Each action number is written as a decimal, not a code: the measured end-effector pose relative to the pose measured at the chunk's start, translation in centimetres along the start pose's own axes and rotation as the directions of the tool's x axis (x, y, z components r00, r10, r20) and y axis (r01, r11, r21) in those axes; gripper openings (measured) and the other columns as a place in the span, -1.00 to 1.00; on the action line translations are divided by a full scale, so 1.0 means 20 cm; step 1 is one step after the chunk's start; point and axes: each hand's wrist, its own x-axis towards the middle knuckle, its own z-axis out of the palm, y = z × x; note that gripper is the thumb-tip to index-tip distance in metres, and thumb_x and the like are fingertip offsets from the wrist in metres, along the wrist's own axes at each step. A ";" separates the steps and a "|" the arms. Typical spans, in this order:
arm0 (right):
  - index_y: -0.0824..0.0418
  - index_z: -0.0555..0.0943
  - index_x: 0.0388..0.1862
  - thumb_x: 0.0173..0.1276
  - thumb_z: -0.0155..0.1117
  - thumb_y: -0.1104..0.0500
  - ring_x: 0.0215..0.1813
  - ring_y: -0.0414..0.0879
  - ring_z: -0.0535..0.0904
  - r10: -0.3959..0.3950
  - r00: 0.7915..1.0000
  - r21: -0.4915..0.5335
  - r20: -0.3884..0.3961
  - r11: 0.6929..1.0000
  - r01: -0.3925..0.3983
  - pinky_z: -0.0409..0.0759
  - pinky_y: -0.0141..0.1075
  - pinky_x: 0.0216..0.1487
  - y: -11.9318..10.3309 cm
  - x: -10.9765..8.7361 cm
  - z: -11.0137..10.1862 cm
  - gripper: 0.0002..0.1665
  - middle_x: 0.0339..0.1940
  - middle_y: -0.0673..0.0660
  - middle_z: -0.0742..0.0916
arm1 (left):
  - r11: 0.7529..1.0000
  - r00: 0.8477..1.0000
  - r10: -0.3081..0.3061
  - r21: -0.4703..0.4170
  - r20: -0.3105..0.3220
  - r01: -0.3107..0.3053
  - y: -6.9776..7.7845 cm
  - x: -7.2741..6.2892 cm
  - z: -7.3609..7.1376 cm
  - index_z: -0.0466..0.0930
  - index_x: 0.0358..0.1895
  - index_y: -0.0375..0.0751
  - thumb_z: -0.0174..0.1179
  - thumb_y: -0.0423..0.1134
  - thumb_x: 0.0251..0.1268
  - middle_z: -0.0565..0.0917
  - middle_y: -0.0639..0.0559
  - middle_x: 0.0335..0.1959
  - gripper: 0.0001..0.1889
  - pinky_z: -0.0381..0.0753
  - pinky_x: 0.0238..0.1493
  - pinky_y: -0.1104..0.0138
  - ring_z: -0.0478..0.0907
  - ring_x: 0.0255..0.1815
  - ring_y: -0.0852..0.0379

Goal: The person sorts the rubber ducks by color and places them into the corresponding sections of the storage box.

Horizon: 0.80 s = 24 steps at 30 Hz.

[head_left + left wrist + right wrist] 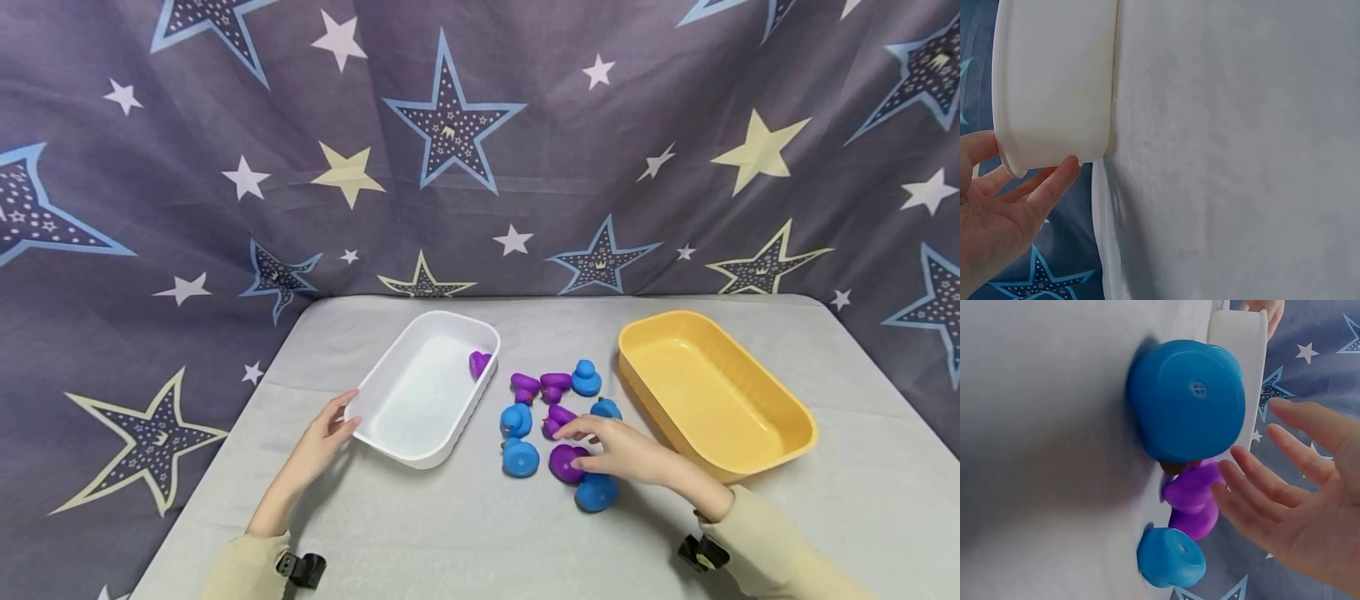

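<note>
At the near left corner of a white plastic tub, my left hand grips the rim between thumb and fingers. A purple rubber duck lies inside the tub by its right wall. My right hand hovers over a group of rubber ducks with its fingers spread and nothing held. Under its fingertips are a purple duck and another purple duck. A blue duck lies tipped with its base showing, close to the hand in the right wrist view. Whether the fingertips touch a duck, I cannot tell.
Several more ducks, blue and purple, lie between the two tubs. On the right stands a yellow tub. A grey cloth covers the table, and a star-patterned curtain hangs behind it.
</note>
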 end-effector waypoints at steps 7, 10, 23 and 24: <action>0.24 0.50 -0.01 0.17 0.23 0.21 0.06 0.06 0.44 0.007 1.000 -0.004 -0.003 1.000 -0.007 0.42 -0.05 0.05 0.02 0.00 0.02 -0.62 -0.01 0.13 0.59 | 1.000 1.000 -0.015 -0.012 0.005 0.015 0.00 0.00 0.00 0.14 0.24 -0.45 -0.02 -0.38 0.27 0.34 -0.47 0.08 -0.51 0.41 -0.15 0.61 0.42 -0.02 -0.24; 0.24 0.50 0.00 0.17 0.23 0.20 0.07 0.08 0.43 0.010 1.000 0.006 -0.004 1.000 -0.010 0.41 -0.03 0.07 0.02 0.00 0.03 -0.62 0.00 0.14 0.58 | 1.000 1.000 -0.025 -0.012 0.006 0.025 0.00 0.00 0.00 0.14 0.24 -0.43 -0.02 -0.37 0.27 0.33 -0.46 0.09 -0.51 0.41 -0.15 0.62 0.42 -0.02 -0.24; 0.30 0.49 -0.01 0.18 0.22 0.21 -0.01 0.05 0.47 0.012 1.000 0.051 -0.004 0.999 -0.012 0.47 -0.06 -0.01 0.07 0.00 0.07 -0.62 -0.04 0.17 0.59 | 0.999 1.000 -0.009 -0.041 -0.003 0.009 -0.02 0.00 0.00 0.15 0.23 -0.45 -0.02 -0.39 0.26 0.37 -0.47 0.04 -0.52 0.44 -0.17 0.60 0.43 -0.05 -0.20; 0.30 0.49 -0.01 0.18 0.22 0.21 -0.02 0.04 0.47 0.012 1.000 0.053 -0.004 0.999 -0.012 0.47 -0.07 -0.01 0.07 0.00 0.07 -0.62 -0.04 0.17 0.59 | 0.999 1.000 -0.008 -0.043 -0.003 0.008 -0.02 0.00 0.00 0.15 0.23 -0.45 -0.02 -0.40 0.26 0.37 -0.47 0.04 -0.52 0.44 -0.17 0.60 0.43 -0.05 -0.19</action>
